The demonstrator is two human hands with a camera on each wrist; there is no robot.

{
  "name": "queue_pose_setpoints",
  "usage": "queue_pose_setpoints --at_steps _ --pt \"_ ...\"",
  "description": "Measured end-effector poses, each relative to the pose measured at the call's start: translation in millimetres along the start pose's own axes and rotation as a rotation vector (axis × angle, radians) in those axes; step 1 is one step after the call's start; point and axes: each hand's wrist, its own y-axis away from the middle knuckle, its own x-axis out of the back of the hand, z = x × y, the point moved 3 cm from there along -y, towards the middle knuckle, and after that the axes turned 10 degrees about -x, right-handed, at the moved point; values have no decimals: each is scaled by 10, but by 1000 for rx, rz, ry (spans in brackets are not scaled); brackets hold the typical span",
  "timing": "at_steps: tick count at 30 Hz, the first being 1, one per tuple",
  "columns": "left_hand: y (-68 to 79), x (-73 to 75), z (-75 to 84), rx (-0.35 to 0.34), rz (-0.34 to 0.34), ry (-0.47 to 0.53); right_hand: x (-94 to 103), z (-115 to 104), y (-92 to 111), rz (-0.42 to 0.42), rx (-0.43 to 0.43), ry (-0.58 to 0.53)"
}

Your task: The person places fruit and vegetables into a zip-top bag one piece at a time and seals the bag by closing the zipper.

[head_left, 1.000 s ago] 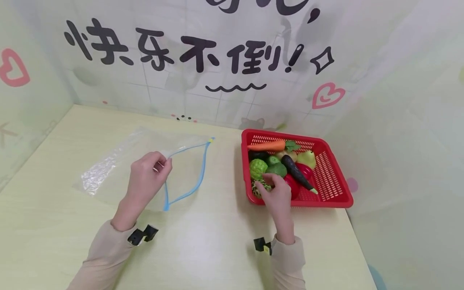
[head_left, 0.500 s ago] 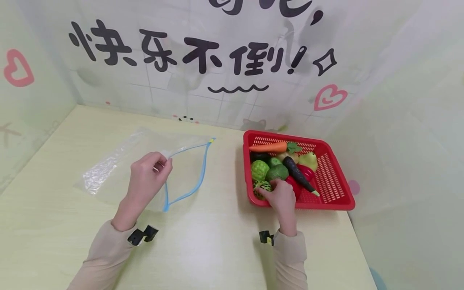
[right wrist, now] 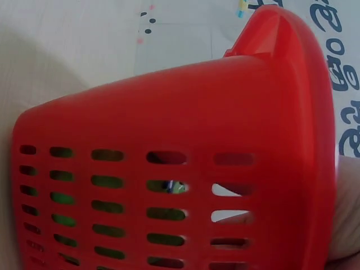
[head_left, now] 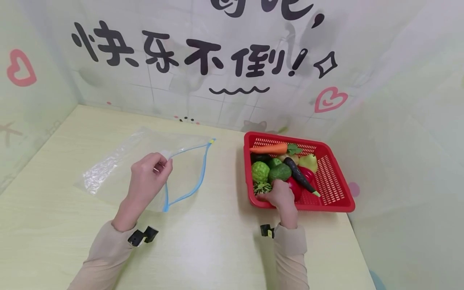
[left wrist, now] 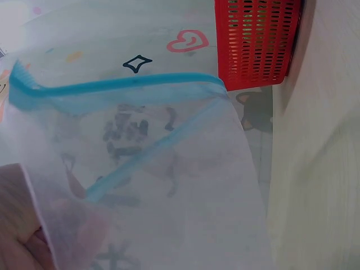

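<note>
Striped green piece [head_left: 262, 187], lying in the near left corner of the red basket [head_left: 326, 208]. Its rounded form and the smooth look of its neighbours suggest a light, fairly stiff play model, unlikely to bruise but apt to roll under a one-sided push. The best hold would be thumb and fingertips on opposite flanks, across its widest part. The right hand [head_left: 282, 197] reaches over the near rim, thumb along the near side of the piece; its fingertips are hidden, and in the right wrist view the slotted basket wall blocks the work, so whether the grip is closed cannot be told.

Adjoining the piece: a knobbly green ball [head_left: 260, 171] behind it and a dark green fruit [head_left: 280, 172] behind to the right. Farther off lie an eggplant [head_left: 299, 175], a pear [head_left: 309, 162] and a carrot [head_left: 270, 149].

Left of the basket, well apart from it: a clear plastic bag [head_left: 121, 163], mouth gaping toward the basket. The left hand [head_left: 148, 173] pinches its edge near the blue closure strip [head_left: 200, 180]. The film appears thin, limp and slippery; the strip, seemingly stiffer, should offer the surer hold. Both bag and basket rest on the pale desk [head_left: 210, 241].
</note>
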Motion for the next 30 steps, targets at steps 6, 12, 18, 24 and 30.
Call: queue_pose_setpoints --at_steps 6,12,18,24,30 --pt "9 1 -4 4 9 3 -15 15 -50 -38 8 2" --pt "16 -11 -11 -1 9 5 19 41 -44 -21 14 -2" --pt "13 -14 -3 5 -3 5 129 64 57 38 34 -42" --pt "22 -30 5 5 -15 6 283 16 219 126 75 -150" --pt "25 -57 15 -4 -18 20 378 -203 476 182 161 -285"
